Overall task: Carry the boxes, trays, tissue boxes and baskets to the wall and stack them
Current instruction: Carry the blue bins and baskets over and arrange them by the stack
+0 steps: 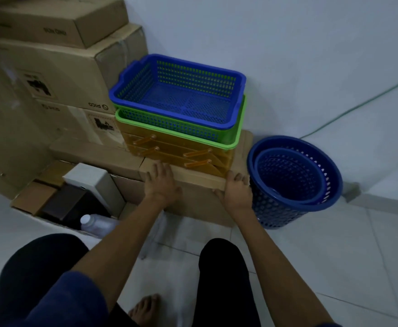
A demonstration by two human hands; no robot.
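Observation:
A cardboard box [198, 199] stands on the floor against the white wall. On it sits an orange fold-out plastic box [181, 152], then a green tray [231, 135], then a blue tray [179, 90] nested on top. My left hand [161, 182] lies flat on the box's front top edge, fingers spread. My right hand [237, 188] wraps over the box's front right corner. Two round blue baskets [294, 180], one nested in the other, stand on the floor right beside the box.
Large cardboard boxes [58, 67] are stacked at the left against the wall. An open carton [23, 204] on the floor holds a white box, dark boxes and a clear bottle [94, 224]. A green cable [358, 105] runs along the wall. My legs and a bare foot fill the foreground.

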